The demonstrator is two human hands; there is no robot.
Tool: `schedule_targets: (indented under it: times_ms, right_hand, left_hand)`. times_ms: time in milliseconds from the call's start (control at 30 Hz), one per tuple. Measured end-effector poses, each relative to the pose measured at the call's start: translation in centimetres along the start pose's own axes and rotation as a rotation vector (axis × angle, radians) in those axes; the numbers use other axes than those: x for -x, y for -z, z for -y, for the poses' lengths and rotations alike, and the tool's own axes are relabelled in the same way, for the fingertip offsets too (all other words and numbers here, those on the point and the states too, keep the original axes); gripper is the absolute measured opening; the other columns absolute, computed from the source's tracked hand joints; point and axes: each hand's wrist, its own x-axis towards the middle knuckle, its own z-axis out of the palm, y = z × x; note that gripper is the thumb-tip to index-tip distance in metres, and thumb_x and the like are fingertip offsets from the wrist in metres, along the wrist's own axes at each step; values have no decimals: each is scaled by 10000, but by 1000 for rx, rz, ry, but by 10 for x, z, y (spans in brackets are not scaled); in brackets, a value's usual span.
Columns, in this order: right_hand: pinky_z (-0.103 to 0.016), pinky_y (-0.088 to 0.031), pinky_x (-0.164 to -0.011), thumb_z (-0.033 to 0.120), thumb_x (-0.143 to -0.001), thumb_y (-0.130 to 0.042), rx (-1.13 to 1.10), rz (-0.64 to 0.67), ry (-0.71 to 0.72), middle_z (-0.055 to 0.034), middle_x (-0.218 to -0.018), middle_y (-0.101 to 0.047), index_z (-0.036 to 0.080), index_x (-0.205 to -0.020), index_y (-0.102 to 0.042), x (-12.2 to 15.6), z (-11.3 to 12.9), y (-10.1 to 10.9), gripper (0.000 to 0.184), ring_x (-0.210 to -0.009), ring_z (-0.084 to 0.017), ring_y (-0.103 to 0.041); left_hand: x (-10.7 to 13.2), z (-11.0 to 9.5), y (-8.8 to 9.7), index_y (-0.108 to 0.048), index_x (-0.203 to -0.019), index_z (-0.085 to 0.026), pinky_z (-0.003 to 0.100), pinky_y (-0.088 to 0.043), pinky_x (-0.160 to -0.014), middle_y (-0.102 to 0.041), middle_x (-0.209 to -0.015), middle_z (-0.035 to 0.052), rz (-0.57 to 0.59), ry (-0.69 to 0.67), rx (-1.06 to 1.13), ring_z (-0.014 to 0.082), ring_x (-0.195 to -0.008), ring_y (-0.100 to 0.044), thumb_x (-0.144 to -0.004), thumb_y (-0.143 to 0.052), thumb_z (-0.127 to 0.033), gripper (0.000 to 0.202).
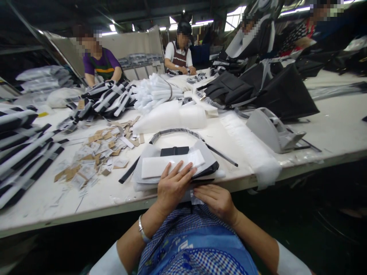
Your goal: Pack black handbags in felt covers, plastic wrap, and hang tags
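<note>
Bag (174, 151) at table (100, 191) edge, my L hand (173, 187) open flat on its foam (155, 167), R hand (216, 198) by plastic strip (196, 198), grip can't tell; prob. wrapping, next calls for steady pressure.

Tube lights (204, 23), window (235, 18) glaring; background dim, edges stretched.

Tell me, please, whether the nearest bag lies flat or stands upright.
Flat: the bag lies broad side up on the table, left hand on its white padding.
</note>
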Motion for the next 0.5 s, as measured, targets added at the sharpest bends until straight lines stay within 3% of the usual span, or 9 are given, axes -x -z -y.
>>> schedule_targets:
  times_ms: [300,500]
  right_hand:
    - [-336,-582,-915,66,-921,-428,-51,57,-10,-93,-1101,-748,152,-1172,-667,7,19,18,357,-1073,-192,-690]
    - [-327,-593,-885,74,-932,-460,-21,64,7,-79,-1059,-761,152,-1116,-690,-15,20,36,305,-999,-189,-716]
  left_hand:
    - [1,2,-9,-588,-1309,-308,429,-305,-1168,-651,-1299,-26,-66,-36,-15,189,-1253,-581,-972,-555,-192,358]
    - [4,2,-11,-563,-1338,-322,445,-337,-1153,-642,-1311,-20,-45,-29,-22,190,-1273,-564,-978,-544,-195,382]
